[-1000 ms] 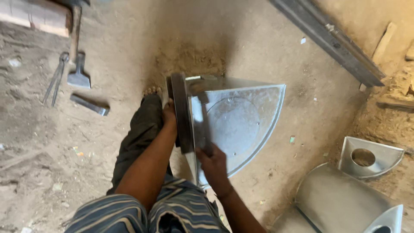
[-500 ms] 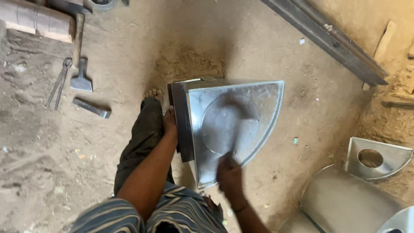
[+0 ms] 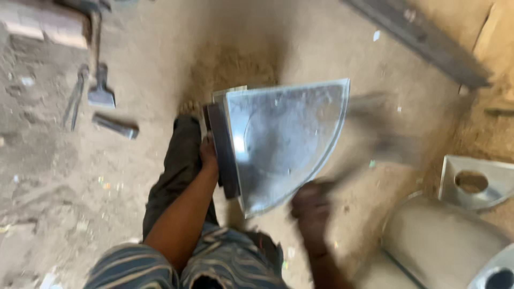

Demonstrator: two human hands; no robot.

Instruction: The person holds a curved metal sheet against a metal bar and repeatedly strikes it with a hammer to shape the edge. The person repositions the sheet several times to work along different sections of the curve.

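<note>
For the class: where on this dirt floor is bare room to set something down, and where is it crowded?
Bare dirt lies between the dark metal beam and the quarter-round sheet-metal piece, and lower left beside the person's leg. The hand tools crowd the upper left; finished metal pieces crowd the lower right.

Counting from above: one quarter-round sheet-metal pan (image 3: 286, 142) lying under my two hands, left hand (image 3: 209, 155), right hand (image 3: 312, 208). Two more corner pieces with round holes sitting at right (image 3: 474, 184) (image 3: 495, 275). Three hand tools lying at left (image 3: 100, 88) (image 3: 75, 96) (image 3: 115, 126).
</note>
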